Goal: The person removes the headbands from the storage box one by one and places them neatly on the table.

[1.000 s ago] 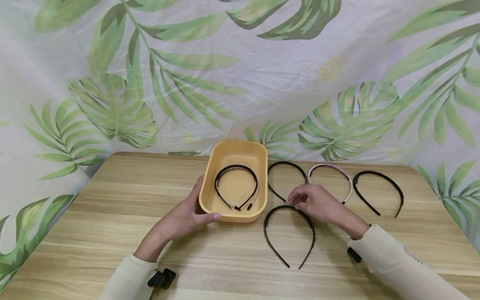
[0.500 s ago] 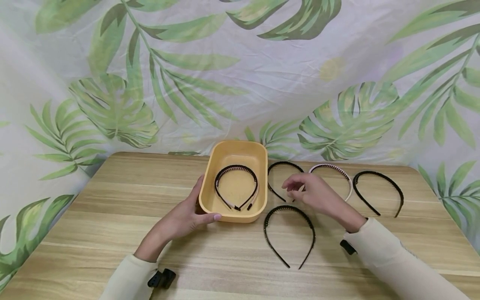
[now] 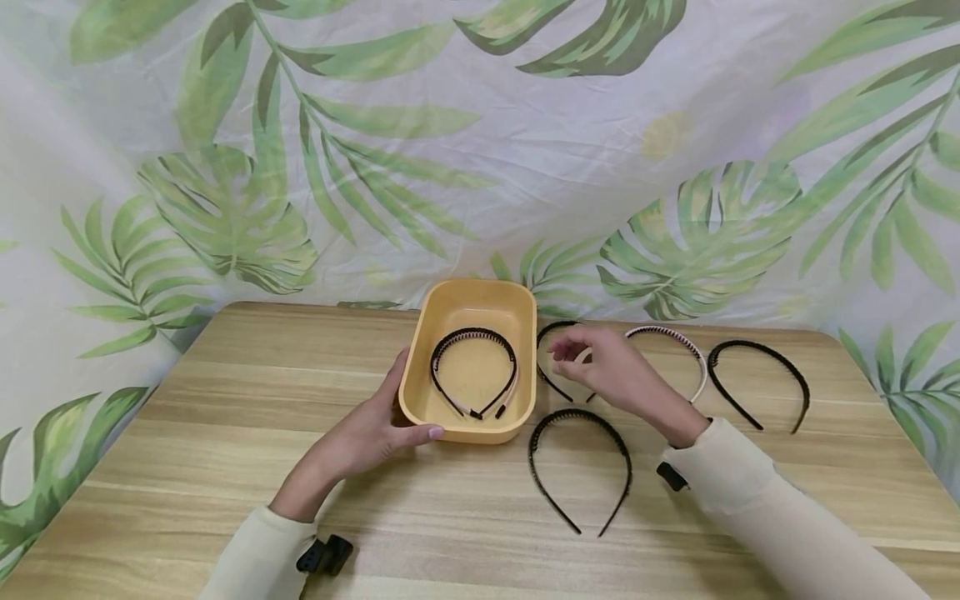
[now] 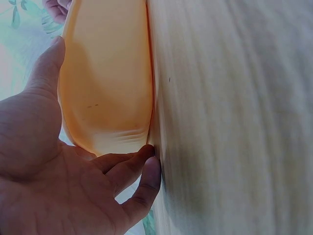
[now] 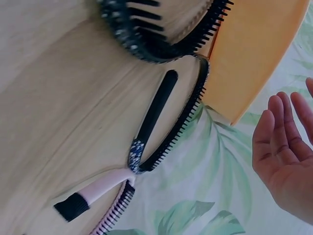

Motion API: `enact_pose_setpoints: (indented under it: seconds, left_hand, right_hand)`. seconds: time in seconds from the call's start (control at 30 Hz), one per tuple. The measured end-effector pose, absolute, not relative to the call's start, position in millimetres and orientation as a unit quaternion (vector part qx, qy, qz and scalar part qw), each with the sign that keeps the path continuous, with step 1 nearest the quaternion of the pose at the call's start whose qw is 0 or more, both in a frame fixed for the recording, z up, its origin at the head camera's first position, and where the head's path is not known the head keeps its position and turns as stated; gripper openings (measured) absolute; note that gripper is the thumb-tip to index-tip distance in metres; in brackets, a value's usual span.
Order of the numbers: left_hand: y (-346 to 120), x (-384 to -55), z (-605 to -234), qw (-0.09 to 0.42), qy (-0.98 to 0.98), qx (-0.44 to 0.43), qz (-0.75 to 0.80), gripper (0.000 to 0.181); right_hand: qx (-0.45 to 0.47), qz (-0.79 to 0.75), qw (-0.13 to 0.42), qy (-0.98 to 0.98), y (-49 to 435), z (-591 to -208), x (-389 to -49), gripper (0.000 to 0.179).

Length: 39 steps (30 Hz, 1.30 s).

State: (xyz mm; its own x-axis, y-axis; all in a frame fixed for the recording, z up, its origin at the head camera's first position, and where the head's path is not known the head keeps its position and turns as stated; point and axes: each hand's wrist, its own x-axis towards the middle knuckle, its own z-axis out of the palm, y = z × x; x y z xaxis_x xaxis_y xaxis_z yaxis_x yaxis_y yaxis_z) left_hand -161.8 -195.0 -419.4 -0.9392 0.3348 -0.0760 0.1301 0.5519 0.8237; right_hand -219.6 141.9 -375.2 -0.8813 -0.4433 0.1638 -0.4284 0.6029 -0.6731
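Gripping the yellow box (image 3: 480, 304) with the left hand (image 3: 371, 433), probably against sliding, and holding empty, loosely curved fingers of the right hand (image 3: 611, 371) above a black headband (image 5: 155, 110).

The right hand (image 3: 615, 371) partly hides a black headband (image 3: 558, 323) behind it.

Light wood-grain table (image 3: 187, 433) spread wide, creased pale cloth (image 3: 540, 167) looming right behind, big printed green leaves (image 3: 232, 212) sprawling across it!
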Motion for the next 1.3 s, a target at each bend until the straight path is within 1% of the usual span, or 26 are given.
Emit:
enact_pose_setpoints:
  seconds: [0.3, 0.77, 1.0, 1.3]
  left_hand:
    - [-194.7, -161.7, -419.8, 0.111, 0.870, 0.136, 0.461, 0.120]
    - [-191.7, -161.7, -418.3, 0.102, 0.867, 0.132, 0.470, 0.119]
    - [-191.2, -162.4, -421.3, 0.094, 0.871, 0.133, 0.464, 0.120]
    - [-191.6, -162.2, -419.4, 0.091, 0.879, 0.125, 0.450, 0.121]
  right_hand:
    - [-0.234, -0.403, 0.031, 0.885, 122.1, -371.0, -226.8, 0.021]
    - [-0.237, -0.413, 0.035, 0.879, 89.4, -369.5, -243.6, 0.018]
    - [-0.238, -0.416, 0.038, 0.877, 75.0, -373.1, -253.7, 0.022]
    - [-0.240, -0.411, 0.056, 0.878, 62.8, -376.4, -264.4, 0.025]
